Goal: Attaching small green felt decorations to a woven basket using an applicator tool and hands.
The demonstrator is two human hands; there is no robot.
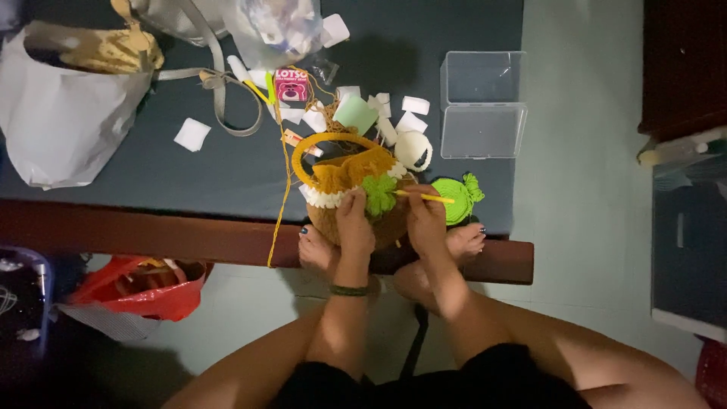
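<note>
Our left fingers (353,212) grip crocheted basket (350,189), brown and orange, at near edge of mat (227,167). Our right fingers (421,206) pinch yellow crochet hook (425,198), tip at green leaf (379,193). Green yarn ball (460,198) just beside right hand (428,223).

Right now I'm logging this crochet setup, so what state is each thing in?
Crocheted basket: unfinished, held by the left hand.
Yellow crochet hook: gripped in the right hand, lying level.
Clear plastic box: open, looks empty.
Green crocheted piece: lying loose on the mat.
White bag: open, slumped.
Red bag: open, on the floor.
</note>
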